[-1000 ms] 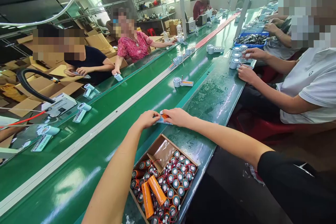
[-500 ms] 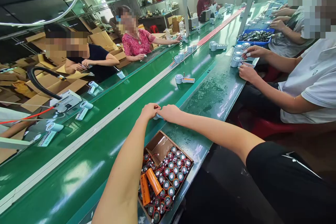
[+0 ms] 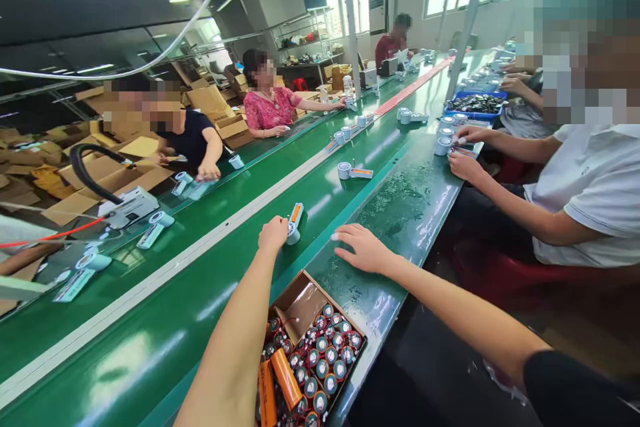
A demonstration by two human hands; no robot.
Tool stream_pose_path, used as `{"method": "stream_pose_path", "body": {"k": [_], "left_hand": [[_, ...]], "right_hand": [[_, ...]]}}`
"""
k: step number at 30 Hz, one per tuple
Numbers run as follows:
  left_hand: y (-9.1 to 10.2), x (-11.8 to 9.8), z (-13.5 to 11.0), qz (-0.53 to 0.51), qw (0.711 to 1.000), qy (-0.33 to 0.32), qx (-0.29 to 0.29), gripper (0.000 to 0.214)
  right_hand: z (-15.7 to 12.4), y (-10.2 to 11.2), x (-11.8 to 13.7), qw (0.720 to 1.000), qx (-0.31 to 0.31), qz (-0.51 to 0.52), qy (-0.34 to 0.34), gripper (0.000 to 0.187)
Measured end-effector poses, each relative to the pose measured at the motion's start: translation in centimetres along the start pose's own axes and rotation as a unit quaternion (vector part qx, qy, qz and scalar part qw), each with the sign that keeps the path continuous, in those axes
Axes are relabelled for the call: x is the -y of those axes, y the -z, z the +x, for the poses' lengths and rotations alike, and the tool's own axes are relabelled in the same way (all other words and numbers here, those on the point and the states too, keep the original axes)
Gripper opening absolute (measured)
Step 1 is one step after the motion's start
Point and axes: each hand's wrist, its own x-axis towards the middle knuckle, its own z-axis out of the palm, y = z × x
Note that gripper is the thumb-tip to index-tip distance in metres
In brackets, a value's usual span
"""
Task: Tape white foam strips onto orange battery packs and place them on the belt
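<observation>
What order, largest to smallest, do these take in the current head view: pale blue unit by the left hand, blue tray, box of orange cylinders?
1. Box of orange cylinders
2. Blue tray
3. Pale blue unit by the left hand
Apparent size only: the tray is farthest away.

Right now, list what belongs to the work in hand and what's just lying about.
Work, likely: pale-blue round-headed unit at the left hand; orange cylindrical batteries; brown cardboard battery box.

Lying about, seemingly: large brown cartons; clear plastic bottle.
</observation>
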Motion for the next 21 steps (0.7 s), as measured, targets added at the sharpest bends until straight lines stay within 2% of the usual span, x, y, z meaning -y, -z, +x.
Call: {"method": "stream_pose_path", "body": {"k": [3, 5, 7, 9, 11, 14, 17, 19, 21], "left_hand": [[0.1, 1.5, -0.8, -0.028, 0.999, -0.023, 0.002, 0.043], [0.3, 2.4, -2.2, -0.041, 0.998, -0.041, -0.002, 0.051], [0.6, 3.9, -4.7, -0.056, 0.997, -0.056, -0.006, 0.06], [0.9, 6.5, -8.6, -0.072, 0.995, -0.066, -0.007, 0.057], [0.8, 10.5, -14.0, -0.073, 0.994, -0.08, -0.028, 0.048], [-0.1, 18.3, -24.1, -0.047, 0.991, -0.094, -0.088, 0.048], [-2.0, 26.0, -34.8, -0.03, 0.991, -0.045, -0.121, 0.06], [-3.8, 29.6, -40.8, 0.001, 0.995, -0.017, -0.1, 0.07], [-5.5, 31.1, -45.0, 0.033, 0.998, 0.002, -0.06, 0.076]], "right_hand": [[-4.8, -0.5, 0.6, 0.999, -0.027, 0.043, 0.002, 0.023], [-6.9, -0.8, 1.2, 0.994, -0.041, 0.105, -0.005, 0.02], [-8.2, -0.6, 1.8, 0.981, -0.052, 0.186, -0.013, 0.022], [-9.4, 0.0, 2.1, 0.966, -0.055, 0.251, -0.023, 0.026], [-10.8, 0.9, 1.8, 0.957, -0.041, 0.283, -0.045, 0.028], [-13.7, 2.0, 0.6, 0.938, -0.02, 0.325, -0.116, 0.031], [-16.6, 2.5, -0.2, 0.921, -0.016, 0.343, -0.186, 0.038], [-17.8, 2.7, 0.2, 0.915, -0.02, 0.347, -0.205, 0.039], [-17.8, 2.8, 1.5, 0.911, -0.04, 0.36, -0.197, 0.035]]}}
